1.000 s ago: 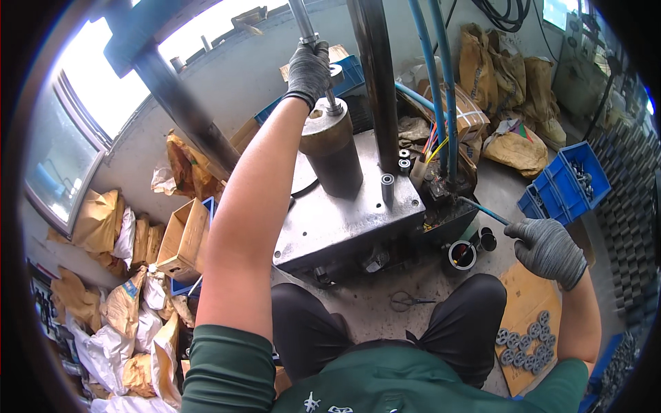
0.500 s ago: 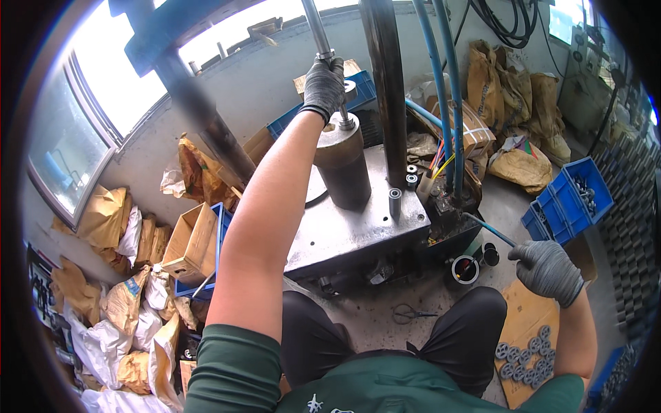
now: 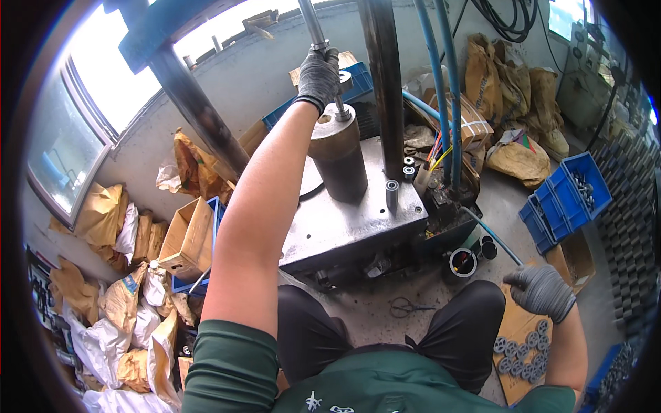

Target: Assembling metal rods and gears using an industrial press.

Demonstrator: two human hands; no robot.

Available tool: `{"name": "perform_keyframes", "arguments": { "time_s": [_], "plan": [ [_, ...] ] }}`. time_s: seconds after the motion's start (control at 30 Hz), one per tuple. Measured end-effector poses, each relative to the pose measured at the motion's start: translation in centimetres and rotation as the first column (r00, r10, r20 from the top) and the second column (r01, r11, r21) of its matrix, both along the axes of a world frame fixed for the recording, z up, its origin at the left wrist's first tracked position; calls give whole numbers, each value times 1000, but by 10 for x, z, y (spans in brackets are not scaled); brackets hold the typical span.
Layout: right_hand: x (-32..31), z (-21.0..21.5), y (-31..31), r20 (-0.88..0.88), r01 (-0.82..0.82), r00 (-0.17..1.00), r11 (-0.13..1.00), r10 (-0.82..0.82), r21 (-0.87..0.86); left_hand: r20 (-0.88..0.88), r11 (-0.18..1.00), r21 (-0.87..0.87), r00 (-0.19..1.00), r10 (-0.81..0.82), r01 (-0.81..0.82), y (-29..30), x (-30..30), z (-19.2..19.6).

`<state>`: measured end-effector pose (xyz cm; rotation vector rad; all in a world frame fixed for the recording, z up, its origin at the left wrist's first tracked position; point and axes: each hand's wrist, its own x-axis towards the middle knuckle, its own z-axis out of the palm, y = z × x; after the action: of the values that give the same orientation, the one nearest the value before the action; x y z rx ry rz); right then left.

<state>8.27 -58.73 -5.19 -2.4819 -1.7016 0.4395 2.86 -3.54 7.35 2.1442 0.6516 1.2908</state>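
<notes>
My left hand [image 3: 319, 77], in a grey knit glove, is closed around a metal part under the steel ram rod [image 3: 311, 24]; its fingers hide most of that part. Below the hand, a slim metal pin [image 3: 339, 103] stands on top of a thick steel cylinder [image 3: 337, 162]. The cylinder rests on the metal press table [image 3: 344, 230]. At the right, my gloved right hand [image 3: 542, 290] is curled at the end of a blue lever [image 3: 497, 239], which slopes down toward me from the machine. The lever's tip is partly hidden by the fingers.
Small metal sleeves [image 3: 392, 195] stand on the table's right side. Dark press columns [image 3: 383, 89] and blue pipes [image 3: 455, 96] rise around it. Scissors [image 3: 406, 308] lie on the floor. Gear-like rings [image 3: 521, 351] cover a cardboard sheet at right. Blue bins [image 3: 568, 199] and sacks [image 3: 124, 303] stand around.
My right hand has moved down toward me, and the lever's end has dropped with it. My left hand keeps its grip below the rod. The whole view has shifted slightly.
</notes>
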Motion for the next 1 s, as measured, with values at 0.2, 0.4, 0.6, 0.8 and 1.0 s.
{"name": "perform_keyframes", "arguments": {
  "time_s": [0.2,0.4,0.6,0.8,1.0],
  "plan": [
    [6,-3,0,32,-52,998,998,53,-38,-36,999,28,999,37,-36,9,1,1],
    [6,1,4,21,19,1000,992,-22,122,12,999,-41,1000,16,-15,-4,-2,3],
    [4,-2,-2,47,-41,998,999,42,-35,-13,998,40,999,44,-43,8,4,-2],
    [5,9,9,5,66,998,980,-68,188,16,998,28,998,53,-54,35,12,-11],
    [9,-8,-6,23,-39,999,996,37,79,12,999,28,999,42,-42,32,15,-13]
  ]
}}
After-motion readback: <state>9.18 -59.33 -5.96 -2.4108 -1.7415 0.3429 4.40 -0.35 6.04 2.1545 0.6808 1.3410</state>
